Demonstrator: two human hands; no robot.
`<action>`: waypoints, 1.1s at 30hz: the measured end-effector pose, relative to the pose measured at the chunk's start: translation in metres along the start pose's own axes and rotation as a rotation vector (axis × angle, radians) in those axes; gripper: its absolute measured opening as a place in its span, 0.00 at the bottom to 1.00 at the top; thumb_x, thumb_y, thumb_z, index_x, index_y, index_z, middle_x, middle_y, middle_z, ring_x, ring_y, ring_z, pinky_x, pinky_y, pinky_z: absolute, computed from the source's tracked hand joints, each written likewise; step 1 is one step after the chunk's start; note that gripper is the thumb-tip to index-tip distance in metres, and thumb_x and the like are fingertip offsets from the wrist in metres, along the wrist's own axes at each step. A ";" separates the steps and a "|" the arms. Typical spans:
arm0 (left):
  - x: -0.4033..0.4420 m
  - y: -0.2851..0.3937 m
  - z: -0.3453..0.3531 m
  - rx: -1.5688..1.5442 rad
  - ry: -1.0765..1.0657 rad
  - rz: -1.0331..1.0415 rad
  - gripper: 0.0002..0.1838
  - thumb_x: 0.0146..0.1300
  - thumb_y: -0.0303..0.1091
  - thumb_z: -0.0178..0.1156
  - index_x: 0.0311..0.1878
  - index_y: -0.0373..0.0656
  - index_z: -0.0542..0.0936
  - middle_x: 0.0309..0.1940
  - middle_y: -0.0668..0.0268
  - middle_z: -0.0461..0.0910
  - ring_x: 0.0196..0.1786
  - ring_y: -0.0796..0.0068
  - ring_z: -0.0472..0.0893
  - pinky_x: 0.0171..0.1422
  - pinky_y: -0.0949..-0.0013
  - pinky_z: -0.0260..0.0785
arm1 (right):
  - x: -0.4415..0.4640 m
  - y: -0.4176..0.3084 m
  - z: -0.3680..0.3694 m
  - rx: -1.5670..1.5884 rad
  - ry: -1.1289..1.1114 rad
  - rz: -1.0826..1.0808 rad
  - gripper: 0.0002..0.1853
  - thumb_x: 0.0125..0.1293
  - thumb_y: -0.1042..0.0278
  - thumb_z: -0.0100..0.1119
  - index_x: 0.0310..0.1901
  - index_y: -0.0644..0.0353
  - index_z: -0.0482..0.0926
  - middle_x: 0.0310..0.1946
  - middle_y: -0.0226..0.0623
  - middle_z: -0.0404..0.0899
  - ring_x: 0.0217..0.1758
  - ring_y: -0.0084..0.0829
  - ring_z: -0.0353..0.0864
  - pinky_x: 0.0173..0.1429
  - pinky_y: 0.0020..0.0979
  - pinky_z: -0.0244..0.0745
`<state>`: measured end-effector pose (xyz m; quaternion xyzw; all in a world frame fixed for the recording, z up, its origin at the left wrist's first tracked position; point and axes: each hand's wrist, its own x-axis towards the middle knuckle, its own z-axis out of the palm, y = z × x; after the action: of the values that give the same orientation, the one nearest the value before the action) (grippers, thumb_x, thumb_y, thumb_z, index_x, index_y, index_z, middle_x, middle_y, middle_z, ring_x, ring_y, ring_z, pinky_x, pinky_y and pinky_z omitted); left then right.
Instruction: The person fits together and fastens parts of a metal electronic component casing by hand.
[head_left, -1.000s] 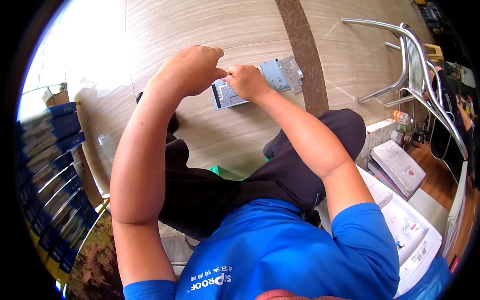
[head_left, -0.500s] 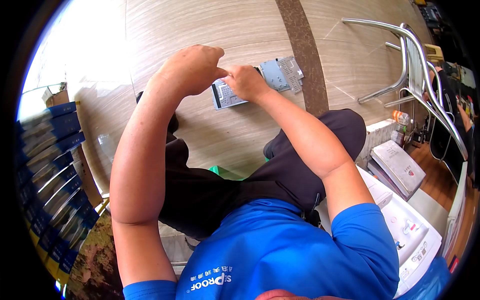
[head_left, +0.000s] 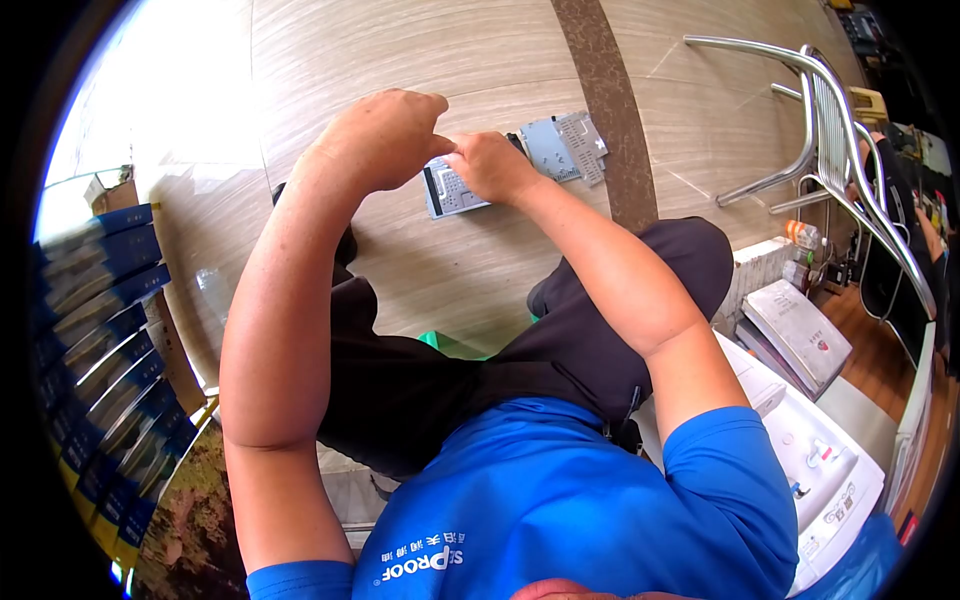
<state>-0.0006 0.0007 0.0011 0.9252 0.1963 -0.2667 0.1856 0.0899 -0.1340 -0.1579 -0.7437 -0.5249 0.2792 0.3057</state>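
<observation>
In the head view my left hand (head_left: 388, 138) is bent at the wrist, with fingers curled and thumb and fingertips drawn together. My right hand (head_left: 490, 165) meets it fingertip to fingertip, also closed in a pinch. Whatever sits between the fingertips is too small or hidden to make out. Below and behind my right hand, a perforated grey metal casing (head_left: 455, 196) lies on the tiled floor, partly covered by that hand. Just to its right lies a flat bluish-grey metal plate (head_left: 548, 150) with a perforated metal strip (head_left: 578, 145) on its right part.
A chrome chair (head_left: 832, 130) stands at the upper right. Stacked blue boxes (head_left: 110, 330) fill the left side. Near my right elbow are a white plastic basin-like unit (head_left: 815, 460) and a worn white box (head_left: 797, 335). Another person's arm (head_left: 930, 235) shows at the far right.
My right hand has shifted very slightly at the fingertips. My left hand and the metal parts on the floor stay in place.
</observation>
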 end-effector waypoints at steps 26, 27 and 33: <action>0.001 0.001 0.000 0.004 0.001 -0.007 0.26 0.69 0.46 0.61 0.67 0.45 0.75 0.59 0.55 0.81 0.65 0.54 0.77 0.68 0.54 0.70 | 0.000 0.002 0.001 0.020 -0.006 0.003 0.13 0.69 0.61 0.58 0.39 0.63 0.84 0.35 0.52 0.85 0.43 0.52 0.84 0.49 0.47 0.78; 0.000 0.002 0.000 0.005 -0.001 -0.004 0.26 0.69 0.45 0.61 0.67 0.45 0.75 0.59 0.56 0.81 0.65 0.54 0.77 0.68 0.54 0.69 | 0.001 0.004 0.003 -0.005 0.027 0.063 0.13 0.69 0.60 0.59 0.39 0.62 0.84 0.35 0.52 0.85 0.42 0.53 0.84 0.49 0.47 0.78; 0.000 0.001 0.000 0.010 -0.005 0.002 0.26 0.69 0.45 0.61 0.67 0.45 0.75 0.59 0.56 0.81 0.65 0.54 0.77 0.68 0.54 0.69 | 0.002 0.007 0.000 -0.102 -0.009 0.156 0.11 0.69 0.60 0.59 0.41 0.59 0.84 0.35 0.52 0.85 0.42 0.52 0.84 0.48 0.48 0.78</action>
<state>0.0002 0.0000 0.0014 0.9256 0.1937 -0.2699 0.1816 0.0950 -0.1335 -0.1630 -0.7957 -0.4802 0.2784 0.2425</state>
